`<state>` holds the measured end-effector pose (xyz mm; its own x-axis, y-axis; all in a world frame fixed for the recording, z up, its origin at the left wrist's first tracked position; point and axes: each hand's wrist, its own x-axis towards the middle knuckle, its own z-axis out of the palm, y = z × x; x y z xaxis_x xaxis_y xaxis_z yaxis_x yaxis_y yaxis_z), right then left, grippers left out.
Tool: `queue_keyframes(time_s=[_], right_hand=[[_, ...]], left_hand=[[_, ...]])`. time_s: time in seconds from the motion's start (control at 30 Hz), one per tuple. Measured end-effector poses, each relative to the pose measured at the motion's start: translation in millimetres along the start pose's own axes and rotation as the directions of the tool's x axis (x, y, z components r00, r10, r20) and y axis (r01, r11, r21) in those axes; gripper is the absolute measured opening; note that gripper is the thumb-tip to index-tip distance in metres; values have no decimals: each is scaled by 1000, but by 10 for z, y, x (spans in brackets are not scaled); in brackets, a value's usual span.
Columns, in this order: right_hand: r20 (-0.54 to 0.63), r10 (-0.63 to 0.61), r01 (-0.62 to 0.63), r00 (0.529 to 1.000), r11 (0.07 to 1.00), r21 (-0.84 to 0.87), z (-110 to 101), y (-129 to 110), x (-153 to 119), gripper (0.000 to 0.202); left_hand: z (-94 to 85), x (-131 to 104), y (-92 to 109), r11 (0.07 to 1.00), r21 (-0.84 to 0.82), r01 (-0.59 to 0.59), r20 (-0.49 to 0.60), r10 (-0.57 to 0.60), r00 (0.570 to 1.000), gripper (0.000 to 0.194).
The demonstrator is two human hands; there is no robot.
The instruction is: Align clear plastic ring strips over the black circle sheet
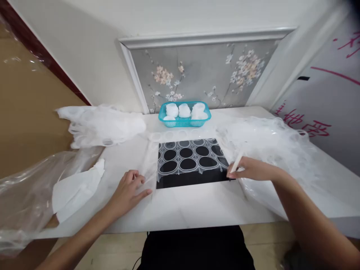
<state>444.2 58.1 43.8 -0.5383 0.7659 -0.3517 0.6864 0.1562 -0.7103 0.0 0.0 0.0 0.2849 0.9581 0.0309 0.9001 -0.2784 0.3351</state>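
Note:
A black rectangular sheet (194, 180) lies on the white table, with a thin whitish mesh (188, 158) of round openings spread over it and past its edges. My left hand (129, 190) rests at the mesh's left side, fingers apart and holding nothing. At the black sheet's right edge, my right hand (247, 168) is closed around a slim white stick-like tool (237, 162), its lower end near the sheet's lower right corner. Behind the sheet stands a turquoise basket (185, 123) holding several round white bundles (184, 110).
Crumpled white mesh (105, 125) is heaped at the back left, and more translucent mesh (270, 146) covers the right side. White cloth or paper (77, 191) and clear plastic (25, 195) lie at the left. A framed floral panel (202, 71) stands behind the table (197, 210).

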Motion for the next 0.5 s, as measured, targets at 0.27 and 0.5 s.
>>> queue_keyframes(time_s=[0.27,0.5], right_hand=[[-239,88,-104,967,993,-56,152,45,-222,32],[-393,155,-220,906,967,-128,245,-110,-280,29]], left_hand=[[1,-264,-26,998,-28,51,-1,-51,999,41],[27,-283,-25,999,-36,38,-10,-38,999,39]])
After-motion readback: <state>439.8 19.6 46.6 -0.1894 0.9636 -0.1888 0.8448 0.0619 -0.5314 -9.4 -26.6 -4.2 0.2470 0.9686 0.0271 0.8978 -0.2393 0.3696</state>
